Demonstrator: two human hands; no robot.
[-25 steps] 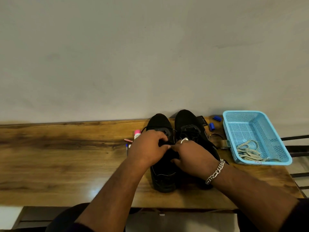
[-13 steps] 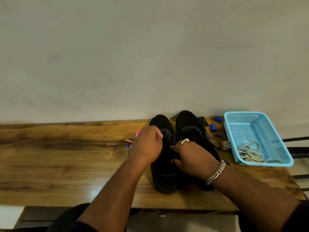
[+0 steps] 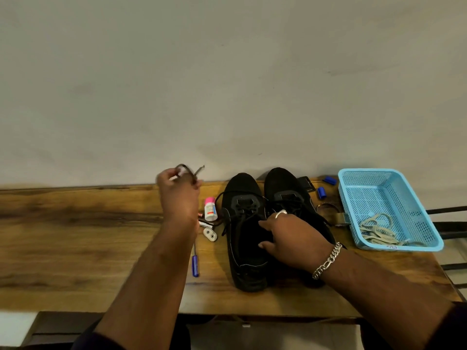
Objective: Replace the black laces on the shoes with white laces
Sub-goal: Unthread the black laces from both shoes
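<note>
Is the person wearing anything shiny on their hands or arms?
Yes. The right hand has a silver ring on one finger and a chunky silver chain bracelet round the wrist. The left hand shows no jewellery. Both forearms are bare, with dark sleeves only at the bottom edge of the picture.

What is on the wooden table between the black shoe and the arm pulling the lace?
In the head view: a small white bottle with a pink cap, a white two-holed piece and a blue-handled tool.
</note>
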